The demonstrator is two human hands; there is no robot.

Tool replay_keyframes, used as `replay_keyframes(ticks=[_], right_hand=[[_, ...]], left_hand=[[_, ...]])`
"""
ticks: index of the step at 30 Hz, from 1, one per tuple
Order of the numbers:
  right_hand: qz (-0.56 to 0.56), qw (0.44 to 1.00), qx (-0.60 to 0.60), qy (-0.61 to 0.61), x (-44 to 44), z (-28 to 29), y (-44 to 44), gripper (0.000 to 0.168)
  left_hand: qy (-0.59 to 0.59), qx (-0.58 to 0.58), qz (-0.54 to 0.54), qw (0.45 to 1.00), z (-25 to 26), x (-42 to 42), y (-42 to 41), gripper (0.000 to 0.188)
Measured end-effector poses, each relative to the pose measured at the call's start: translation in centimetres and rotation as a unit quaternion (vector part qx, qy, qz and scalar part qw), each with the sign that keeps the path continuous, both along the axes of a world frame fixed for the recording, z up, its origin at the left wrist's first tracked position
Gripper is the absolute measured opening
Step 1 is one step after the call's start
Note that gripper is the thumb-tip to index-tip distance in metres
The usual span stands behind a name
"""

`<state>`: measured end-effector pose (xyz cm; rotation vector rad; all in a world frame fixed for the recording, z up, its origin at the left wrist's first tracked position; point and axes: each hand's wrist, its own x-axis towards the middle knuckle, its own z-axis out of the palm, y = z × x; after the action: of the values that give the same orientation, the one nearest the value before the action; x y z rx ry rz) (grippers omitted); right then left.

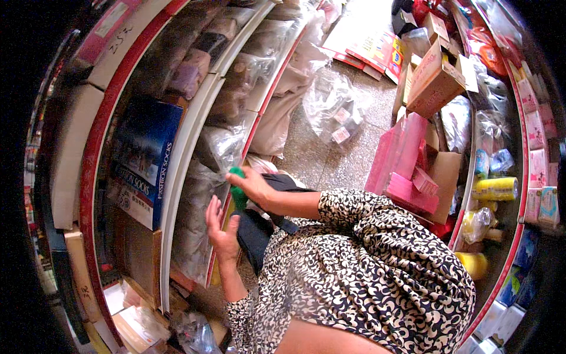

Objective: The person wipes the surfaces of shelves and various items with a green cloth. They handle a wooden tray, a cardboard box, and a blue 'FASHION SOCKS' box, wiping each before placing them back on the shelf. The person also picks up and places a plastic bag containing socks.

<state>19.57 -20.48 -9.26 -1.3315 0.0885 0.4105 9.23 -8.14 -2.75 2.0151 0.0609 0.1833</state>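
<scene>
My right hand [251, 182] grips a green item [239, 188], perhaps cloth or a brush, at the front of a low shelf. Part of it is hidden behind my fingers and the blur hides its detail. Just below it, my left hand [222, 230] holds nothing, palm turned up and fingers spread. Clear plastic bags [227, 144] with soft goods lie on the shelf beside both hands. Dark trousers [256, 236] show on my legs under my patterned top.
On the upper shelf stands a blue sock box [148, 155]. A red-edged shelf rail [276, 84] runs along the aisle. On the floor lie clear plastic bags [338, 106] and flattened cardboard [376, 48]. Pink boxes [411, 177] and an open carton [435, 82] crowd the opposite shelving.
</scene>
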Motion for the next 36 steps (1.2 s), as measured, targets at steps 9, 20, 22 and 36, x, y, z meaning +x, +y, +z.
replay_keyframes(ticks=[9,20,22,36], right_hand=[[0.193,0.964,0.169,0.068,-3.8,5.1,-0.3,0.071],[0.226,0.956,0.099,0.158,-4.3,4.1,-1.6,0.041],[0.211,0.96,0.093,0.157,-4.5,3.5,-2.4,0.037],[0.069,0.978,0.073,0.183,-3.9,1.6,-7.0,0.026]], left_hand=[[0.021,0.081,0.085,0.993,-1.8,0.2,1.1,0.046],[-0.042,0.042,0.196,0.979,0.2,0.4,4.2,0.015],[-0.057,0.095,0.201,0.973,1.2,0.8,5.0,0.017],[-0.276,0.396,0.307,0.82,10.6,18.0,13.5,0.044]])
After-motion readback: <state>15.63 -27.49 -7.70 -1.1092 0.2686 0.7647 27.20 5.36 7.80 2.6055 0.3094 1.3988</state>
